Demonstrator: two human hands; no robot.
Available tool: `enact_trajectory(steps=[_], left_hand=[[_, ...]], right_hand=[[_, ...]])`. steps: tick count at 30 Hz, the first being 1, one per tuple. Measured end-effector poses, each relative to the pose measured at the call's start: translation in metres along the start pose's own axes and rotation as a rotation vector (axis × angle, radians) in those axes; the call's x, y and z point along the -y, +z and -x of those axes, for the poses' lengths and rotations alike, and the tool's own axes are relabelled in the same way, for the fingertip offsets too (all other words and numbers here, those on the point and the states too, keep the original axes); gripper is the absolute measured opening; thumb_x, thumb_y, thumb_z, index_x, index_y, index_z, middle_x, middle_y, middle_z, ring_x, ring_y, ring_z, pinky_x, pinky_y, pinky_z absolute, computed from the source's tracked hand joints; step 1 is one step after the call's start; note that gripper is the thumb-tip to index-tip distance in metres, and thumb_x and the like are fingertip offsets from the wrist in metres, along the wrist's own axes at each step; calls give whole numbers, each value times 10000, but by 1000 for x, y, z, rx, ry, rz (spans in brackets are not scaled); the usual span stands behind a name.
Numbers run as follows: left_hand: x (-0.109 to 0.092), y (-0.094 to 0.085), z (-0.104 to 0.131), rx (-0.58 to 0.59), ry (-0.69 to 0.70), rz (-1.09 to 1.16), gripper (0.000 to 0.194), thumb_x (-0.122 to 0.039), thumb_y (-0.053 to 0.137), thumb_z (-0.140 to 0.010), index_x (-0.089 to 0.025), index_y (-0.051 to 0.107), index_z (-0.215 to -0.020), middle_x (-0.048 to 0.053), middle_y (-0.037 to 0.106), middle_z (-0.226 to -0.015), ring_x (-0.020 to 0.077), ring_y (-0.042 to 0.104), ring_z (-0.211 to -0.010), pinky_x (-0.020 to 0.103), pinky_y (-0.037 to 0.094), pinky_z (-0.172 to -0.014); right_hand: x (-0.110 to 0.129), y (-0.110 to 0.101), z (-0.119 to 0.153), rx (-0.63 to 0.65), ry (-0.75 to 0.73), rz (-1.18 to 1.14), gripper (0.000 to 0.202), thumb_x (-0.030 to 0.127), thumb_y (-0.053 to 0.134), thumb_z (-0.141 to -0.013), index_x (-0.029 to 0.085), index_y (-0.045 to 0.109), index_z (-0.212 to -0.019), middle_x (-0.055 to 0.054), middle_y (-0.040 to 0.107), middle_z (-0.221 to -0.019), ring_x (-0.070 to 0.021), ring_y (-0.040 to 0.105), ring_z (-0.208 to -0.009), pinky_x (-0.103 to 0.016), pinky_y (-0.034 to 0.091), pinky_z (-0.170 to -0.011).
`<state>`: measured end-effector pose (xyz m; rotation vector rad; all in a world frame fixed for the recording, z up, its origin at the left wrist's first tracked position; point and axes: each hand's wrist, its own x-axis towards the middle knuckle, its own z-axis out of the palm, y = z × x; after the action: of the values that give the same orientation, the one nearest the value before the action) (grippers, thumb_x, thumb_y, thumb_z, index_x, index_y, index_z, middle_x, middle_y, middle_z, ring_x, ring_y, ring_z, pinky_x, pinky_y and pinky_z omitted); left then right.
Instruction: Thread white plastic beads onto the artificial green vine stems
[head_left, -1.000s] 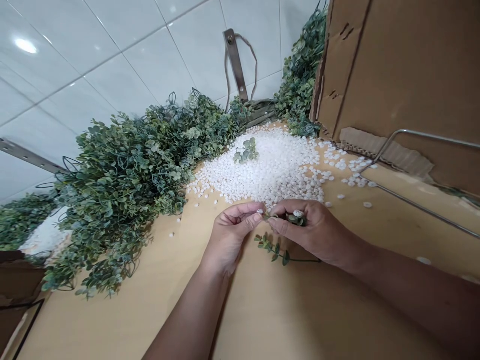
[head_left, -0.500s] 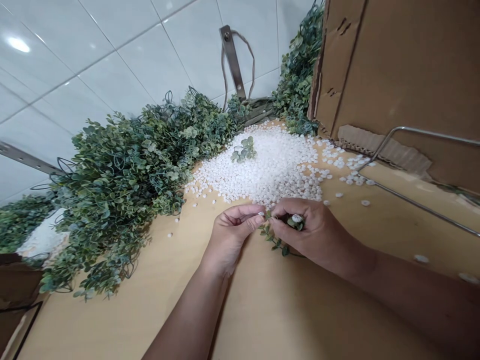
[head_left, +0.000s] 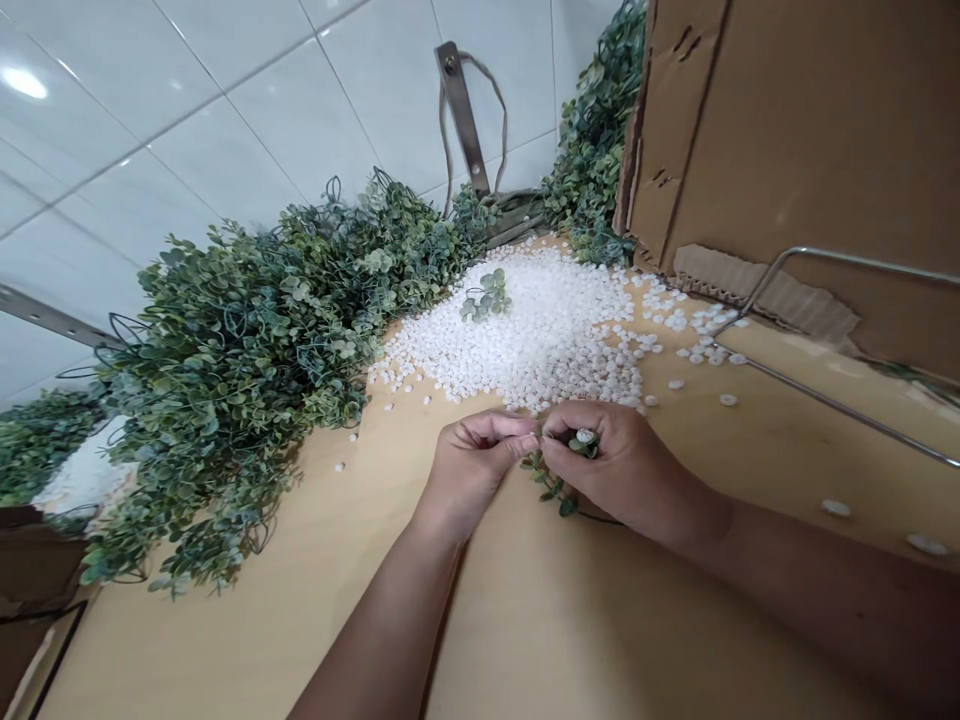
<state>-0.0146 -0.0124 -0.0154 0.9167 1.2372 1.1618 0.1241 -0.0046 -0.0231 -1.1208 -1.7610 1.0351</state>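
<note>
My right hand (head_left: 600, 450) is closed around a sprig of artificial greenery (head_left: 555, 488); its small leaves and a thin dark stem hang below the fingers. A small white plastic piece (head_left: 586, 436) sits on the greenery within that hand. My left hand (head_left: 480, 455) is pinched shut, thumb against index finger, with its tips meeting the right fingertips. The white piece it held a moment before is now hidden by the fingers. Just beyond both hands lies a heap of small white plastic pieces (head_left: 547, 320), with a loose leaf sprig (head_left: 487, 295) on top.
A big pile of artificial greenery (head_left: 262, 320) leans along the tiled wall (head_left: 300, 110) at left. On the right stand a cardboard box (head_left: 810, 150) and a bent metal wire frame (head_left: 840, 405). Loose white pieces lie scattered on the wooden table (head_left: 360, 560).
My left fingertips have moved slightly right against the right ones, and the white piece between them is covered. The sprig in my right hand has shifted a little. The view moved slightly.
</note>
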Motion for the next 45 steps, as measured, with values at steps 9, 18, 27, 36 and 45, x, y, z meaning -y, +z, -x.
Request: enact_trajectory(steps=[9, 18, 27, 36, 45], left_hand=[[-7, -13, -6, -86, 45, 9, 283, -278, 796, -511, -179, 724, -766, 32, 716, -753, 112, 609, -673, 242, 470, -727], [-13, -24, -4, 145, 33, -446, 305, -341, 675, -667, -149, 708, -902, 50, 703, -814, 172, 601, -817, 291, 442, -803], [-10, -14, 1, 253, 16, -243, 255, -352, 736, -593, -124, 674, -690, 14, 622, -626, 106, 525, -603, 241, 414, -621], [-11, -14, 3, -41, 472, -428, 62, -118, 652, -658, -165, 682, -685, 15, 673, -675, 106, 569, -607, 219, 459, -591], [-10, -12, 12, -67, 1026, -812, 133, -54, 595, -719, -175, 648, -732, 6, 689, -699, 101, 625, -623, 204, 505, -604]], right_hand=[[-1, -5, -8, 9, 54, -269, 126, 271, 548, -766, 170, 598, -709, -12, 629, -684, -139, 585, -686, -252, 455, -663], [-4, -8, -11, -26, 98, -565, 164, 335, 633, -728, 177, 596, -756, -7, 645, -690, -131, 616, -695, -255, 493, -679], [12, -18, -8, 78, -50, -436, 110, 285, 625, -729, 178, 636, -748, 7, 572, -643, -113, 537, -627, -232, 436, -588], [14, -34, -12, 113, 181, -750, 279, 406, 652, -688, 165, 598, -560, -6, 581, -616, -134, 585, -649, -278, 491, -644], [9, -3, -4, 253, 86, -431, 163, 279, 519, -760, 144, 599, -804, -12, 570, -690, -119, 549, -672, -241, 431, -599]])
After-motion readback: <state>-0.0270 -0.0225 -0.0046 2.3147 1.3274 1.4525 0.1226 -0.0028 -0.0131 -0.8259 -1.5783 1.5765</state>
